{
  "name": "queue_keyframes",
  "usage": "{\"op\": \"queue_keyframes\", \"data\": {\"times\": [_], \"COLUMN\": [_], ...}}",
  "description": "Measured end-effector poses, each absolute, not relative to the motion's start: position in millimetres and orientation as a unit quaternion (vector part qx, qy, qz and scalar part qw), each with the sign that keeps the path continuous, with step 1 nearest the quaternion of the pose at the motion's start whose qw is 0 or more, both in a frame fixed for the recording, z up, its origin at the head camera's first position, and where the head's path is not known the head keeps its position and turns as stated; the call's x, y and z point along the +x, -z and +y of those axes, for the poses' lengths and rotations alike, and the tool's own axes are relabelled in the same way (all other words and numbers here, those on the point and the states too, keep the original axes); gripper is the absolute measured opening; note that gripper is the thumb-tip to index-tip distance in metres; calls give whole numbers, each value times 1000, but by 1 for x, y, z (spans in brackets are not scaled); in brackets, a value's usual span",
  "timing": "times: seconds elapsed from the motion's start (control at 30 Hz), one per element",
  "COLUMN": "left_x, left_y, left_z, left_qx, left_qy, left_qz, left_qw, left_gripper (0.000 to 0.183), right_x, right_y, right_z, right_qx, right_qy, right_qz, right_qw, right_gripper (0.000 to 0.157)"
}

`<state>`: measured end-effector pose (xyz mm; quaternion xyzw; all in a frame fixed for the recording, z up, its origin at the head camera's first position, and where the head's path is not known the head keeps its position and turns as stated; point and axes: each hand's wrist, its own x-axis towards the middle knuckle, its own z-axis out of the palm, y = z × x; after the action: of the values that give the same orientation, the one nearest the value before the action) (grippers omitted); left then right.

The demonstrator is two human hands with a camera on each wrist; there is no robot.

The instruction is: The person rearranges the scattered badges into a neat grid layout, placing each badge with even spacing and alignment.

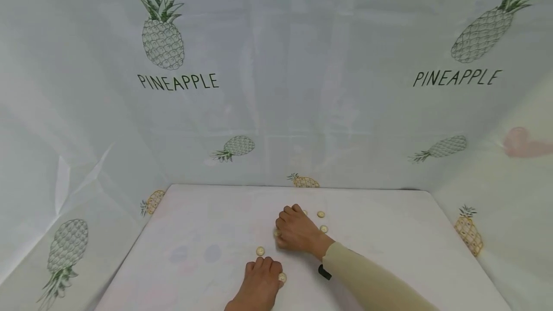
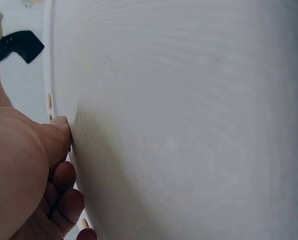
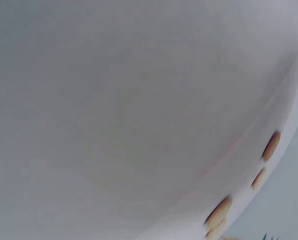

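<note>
Small round wooden discs with a ring marked on their faces lie on the white table (image 1: 207, 224). My left hand (image 1: 259, 282) is low over the table near the front, fingers curled, pinching a disc (image 1: 282, 277) at its thumb side. Just beyond its knuckles lies another disc (image 1: 260, 251). Farther forward, my right hand (image 1: 300, 232) reaches across with bent fingers and grips a disc (image 1: 277, 232) at its left side. In the left wrist view, the left thumb (image 2: 59, 135) and curled fingers meet the table surface. The right wrist view does not show the right hand.
Beyond the right hand lie a disc (image 1: 321, 214), a second disc (image 1: 324, 229) and a partly hidden one (image 1: 305, 212). Several discs, including one (image 3: 271, 146), line the right wrist view's edge. A pineapple-printed sheet (image 1: 298, 85) encloses the table's back and sides.
</note>
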<state>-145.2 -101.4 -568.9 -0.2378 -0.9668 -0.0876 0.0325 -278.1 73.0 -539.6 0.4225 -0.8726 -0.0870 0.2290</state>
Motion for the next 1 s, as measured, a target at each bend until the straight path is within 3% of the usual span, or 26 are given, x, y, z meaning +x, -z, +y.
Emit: {"op": "queue_keyframes", "data": {"times": [0.63, 1.0], "left_x": [-143, -145], "left_y": [564, 565], "left_z": [-108, -102], "left_qx": [-228, -243], "left_qy": [78, 85], "left_qz": [-970, -966], "left_qw": [35, 33], "left_gripper": [29, 28], "right_x": [-272, -248], "right_y": [533, 538], "right_z": [158, 200], "right_qx": [388, 359], "right_qy": [51, 32], "right_qz": [-890, -902], "right_qw": [233, 237], "right_gripper": [21, 16]}}
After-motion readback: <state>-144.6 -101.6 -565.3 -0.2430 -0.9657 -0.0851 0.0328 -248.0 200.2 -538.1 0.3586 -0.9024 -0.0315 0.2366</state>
